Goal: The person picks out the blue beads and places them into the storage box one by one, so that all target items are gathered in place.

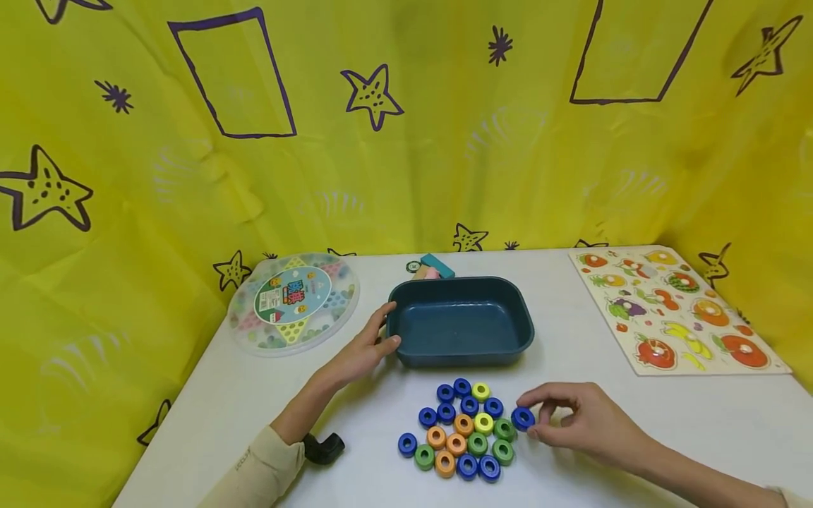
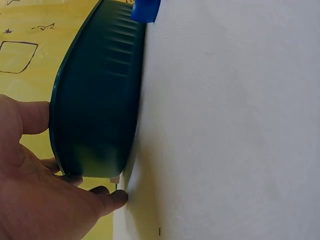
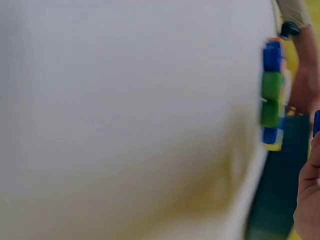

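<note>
My left hand holds the left end of a dark teal plastic basin, its thumb at the rim and other fingers along the outer wall. In the left wrist view the same hand lies against the basin's end. Between thumb and forefinger, my right hand pinches a blue ring-shaped bead. Just left of it lies a cluster of similar rings: several blue ones, orange ones, green ones and two yellow ones. The right wrist view catches only part of that hand.
On the white table, a round clear game case lies at the back left. A wooden fruit puzzle board lies at the right. Small blocks sit behind the basin. A black curved piece is by the left forearm. Yellow curtain encloses the table.
</note>
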Demonstrator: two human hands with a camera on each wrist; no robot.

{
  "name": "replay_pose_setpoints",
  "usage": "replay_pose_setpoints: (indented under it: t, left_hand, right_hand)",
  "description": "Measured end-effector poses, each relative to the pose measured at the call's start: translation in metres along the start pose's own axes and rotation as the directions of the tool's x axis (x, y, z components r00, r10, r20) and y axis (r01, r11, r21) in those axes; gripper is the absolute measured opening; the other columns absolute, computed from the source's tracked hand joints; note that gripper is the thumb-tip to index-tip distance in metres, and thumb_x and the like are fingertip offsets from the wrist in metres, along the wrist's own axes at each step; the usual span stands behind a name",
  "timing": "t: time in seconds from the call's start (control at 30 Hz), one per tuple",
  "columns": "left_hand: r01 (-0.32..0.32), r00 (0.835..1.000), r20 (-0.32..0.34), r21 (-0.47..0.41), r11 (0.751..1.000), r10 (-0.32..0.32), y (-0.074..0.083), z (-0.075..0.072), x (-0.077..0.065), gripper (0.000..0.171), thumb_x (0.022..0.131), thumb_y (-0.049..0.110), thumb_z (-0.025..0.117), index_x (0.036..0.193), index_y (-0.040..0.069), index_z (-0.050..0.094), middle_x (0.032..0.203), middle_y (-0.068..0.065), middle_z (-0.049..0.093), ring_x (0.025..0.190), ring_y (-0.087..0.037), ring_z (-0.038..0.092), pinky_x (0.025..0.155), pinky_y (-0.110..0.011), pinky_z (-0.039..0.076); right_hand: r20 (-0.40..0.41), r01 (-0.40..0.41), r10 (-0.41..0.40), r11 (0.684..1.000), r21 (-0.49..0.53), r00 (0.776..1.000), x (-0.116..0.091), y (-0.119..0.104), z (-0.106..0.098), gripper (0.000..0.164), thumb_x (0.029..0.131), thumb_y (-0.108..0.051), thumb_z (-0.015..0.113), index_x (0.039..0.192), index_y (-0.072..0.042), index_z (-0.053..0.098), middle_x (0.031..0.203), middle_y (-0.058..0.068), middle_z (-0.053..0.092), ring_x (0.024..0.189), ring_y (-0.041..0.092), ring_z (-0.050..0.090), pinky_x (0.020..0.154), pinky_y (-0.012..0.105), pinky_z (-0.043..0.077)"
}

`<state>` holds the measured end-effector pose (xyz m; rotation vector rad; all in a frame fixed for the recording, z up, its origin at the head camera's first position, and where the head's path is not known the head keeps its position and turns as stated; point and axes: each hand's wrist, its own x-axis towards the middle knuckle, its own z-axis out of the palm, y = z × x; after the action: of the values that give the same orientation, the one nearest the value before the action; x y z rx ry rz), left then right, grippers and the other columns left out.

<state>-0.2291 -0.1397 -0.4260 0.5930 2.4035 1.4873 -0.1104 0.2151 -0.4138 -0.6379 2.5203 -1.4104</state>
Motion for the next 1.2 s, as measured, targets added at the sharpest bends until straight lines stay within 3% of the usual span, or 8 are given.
replay_pose_setpoints:
  t: [0.1,0.2,0.37,0.47,0.53,0.67,0.93,1.2]
  left_hand:
    - [-0.001,1.0,-0.002,0.002,1.0,0.001,0.001,0.0,0.001,0.061,0.098,0.019,0.048,0.149,0.021,0.015,0.153,-0.001,0.011,0.139,-0.023,0.01,0.108,-0.047,0.018]
    - [-0.013,1.0,0.011,0.005,1.0,0.013,0.001,0.0,0.003,0.062,0.098,0.019,0.048,0.149,0.02,0.013,0.153,-0.004,0.01,0.139,-0.026,0.009,0.107,-0.049,0.018]
    - [-0.022,1.0,0.01,0.013,1.0,0.022,0.002,-0.002,0.003,0.062,0.097,0.021,0.048,0.149,0.02,0.014,0.153,-0.006,0.009,0.139,-0.028,0.009,0.107,-0.05,0.018]
    - [-0.014,1.0,-0.005,0.019,1.0,0.014,0.002,-0.003,0.002,0.061,0.097,0.023,0.048,0.148,0.021,0.015,0.153,-0.005,0.01,0.139,-0.028,0.01,0.107,-0.05,0.018]
    - [-0.004,1.0,-0.004,0.02,1.0,0.004,0.001,-0.003,0.001,0.061,0.097,0.024,0.048,0.148,0.021,0.015,0.153,-0.004,0.011,0.139,-0.027,0.011,0.107,-0.049,0.019]
    - [0.017,1.0,0.008,0.014,1.0,-0.018,-0.001,-0.003,0.0,0.061,0.097,0.027,0.048,0.148,0.025,0.015,0.153,-0.002,0.011,0.139,-0.026,0.011,0.107,-0.05,0.019]
    - [0.031,0.999,0.041,0.001,1.0,-0.031,0.004,-0.003,-0.001,0.062,0.098,0.026,0.046,0.149,0.022,0.012,0.154,-0.007,0.008,0.139,-0.03,0.009,0.106,-0.054,0.018]
    - [0.009,0.996,0.085,0.011,1.0,-0.01,0.032,-0.006,-0.012,0.062,0.099,0.02,0.044,0.149,0.009,0.009,0.153,-0.015,0.007,0.138,-0.032,0.009,0.107,-0.05,0.018]
  right_hand:
    - [-0.046,0.086,-0.085,0.996,0.019,0.995,0.019,-0.017,-0.012,0.028,0.078,-0.026,0.076,0.104,-0.021,0.068,0.081,-0.001,0.064,0.068,0.013,0.057,0.047,0.025,0.045]
    - [-0.069,0.141,-0.14,0.99,0.019,0.988,0.046,-0.029,-0.021,0.028,0.078,-0.024,0.076,0.104,-0.02,0.068,0.08,0.001,0.063,0.068,0.015,0.057,0.047,0.026,0.045]
    - [-0.011,0.16,-0.16,0.987,-0.019,0.987,0.098,-0.047,-0.023,0.026,0.078,-0.023,0.077,0.102,-0.022,0.069,0.078,0.0,0.063,0.069,0.017,0.057,0.056,0.028,0.047]
    - [0.034,0.168,-0.168,0.986,-0.006,0.985,0.126,-0.054,-0.015,0.027,0.078,-0.018,0.076,0.104,-0.015,0.069,0.084,0.001,0.065,0.072,0.021,0.057,0.06,0.028,0.047]
    - [0.056,0.169,-0.17,0.985,0.019,0.984,0.142,-0.052,-0.007,0.027,0.078,-0.014,0.075,0.105,-0.011,0.069,0.089,0.003,0.066,0.073,0.025,0.058,0.059,0.029,0.047]
    - [0.108,0.172,-0.175,0.985,0.033,0.979,0.171,-0.031,0.008,0.026,0.079,-0.019,0.076,0.104,-0.015,0.07,0.088,0.0,0.067,0.07,0.022,0.058,0.057,0.026,0.046]
    - [0.204,0.157,-0.161,0.987,0.035,0.966,0.199,-0.005,0.025,0.026,0.078,-0.02,0.076,0.103,-0.016,0.071,0.09,-0.005,0.068,0.066,0.015,0.057,0.057,0.026,0.047]
    - [0.287,0.144,-0.135,0.99,-0.01,0.948,0.21,0.002,0.034,0.025,0.078,-0.017,0.076,0.102,-0.015,0.071,0.096,-0.005,0.069,0.072,0.014,0.061,0.066,0.028,0.05]
